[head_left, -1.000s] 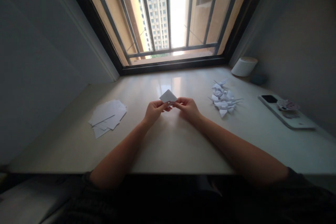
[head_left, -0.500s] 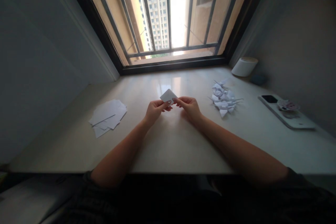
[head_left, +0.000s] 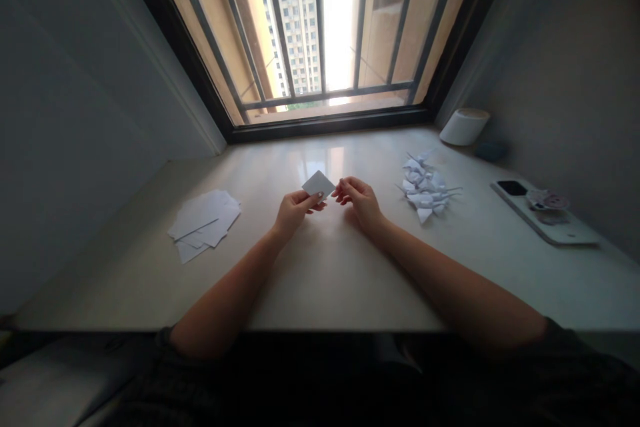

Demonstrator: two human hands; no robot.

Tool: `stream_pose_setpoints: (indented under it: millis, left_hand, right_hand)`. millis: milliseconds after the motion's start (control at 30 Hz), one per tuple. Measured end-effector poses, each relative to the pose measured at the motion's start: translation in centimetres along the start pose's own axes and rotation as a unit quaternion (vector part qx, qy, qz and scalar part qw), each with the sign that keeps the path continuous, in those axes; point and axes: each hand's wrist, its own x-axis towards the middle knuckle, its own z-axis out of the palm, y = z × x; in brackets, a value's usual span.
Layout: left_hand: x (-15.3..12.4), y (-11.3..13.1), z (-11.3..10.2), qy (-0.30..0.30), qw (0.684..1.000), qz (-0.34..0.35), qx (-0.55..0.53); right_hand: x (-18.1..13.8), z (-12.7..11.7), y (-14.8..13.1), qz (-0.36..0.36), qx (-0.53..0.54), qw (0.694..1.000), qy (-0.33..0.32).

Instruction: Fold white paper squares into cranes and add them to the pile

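Observation:
A small folded square of white paper [head_left: 318, 183] is held just above the table, one corner pointing toward the window. My left hand [head_left: 294, 212] grips its near left edge, thumb on top and fingers underneath. My right hand [head_left: 361, 200] is at the paper's right corner, thumb and forefinger pinched together there. Off to the left lies a loose pile of white paper sheets [head_left: 207, 217]. Several folded white paper cranes [head_left: 425, 187] are heaped to the right of my right hand.
A phone [head_left: 545, 213] with a round grip on its back lies at the right of the white table [head_left: 325, 280]. A white roll-shaped object [head_left: 465, 127] stands in the back right corner, a dark item [head_left: 493, 149] beside it. The barred window [head_left: 325, 123] borders the far edge.
My right hand has shifted from the paper's near edge to its right corner, thumb and forefinger rising a little. My left hand keeps its grip with hardly any motion.

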Motion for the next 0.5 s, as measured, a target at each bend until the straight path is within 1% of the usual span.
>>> stream_pose_setpoints:
  millis: [100,200,333,500]
  left_hand:
    - [0.04,0.06,-0.11,0.024,1.000,0.004,-0.007]
    - [-0.06,0.00,-0.02,0.019,1.000,0.024,0.003]
    - [-0.02,-0.46,0.09,0.002,0.997,0.064,0.053]
    - [0.00,-0.52,0.00,0.042,0.986,0.115,0.116]
  right_hand:
    - [-0.09,0.06,0.11,0.000,-0.031,0.999,-0.019]
    - [-0.21,0.18,0.42,-0.009,-0.077,0.996,-0.039]
    - [-0.10,0.02,0.86,-0.042,-0.128,0.991,-0.026]
    - [0.07,-0.24,0.82,-0.036,-0.147,0.988,-0.012]
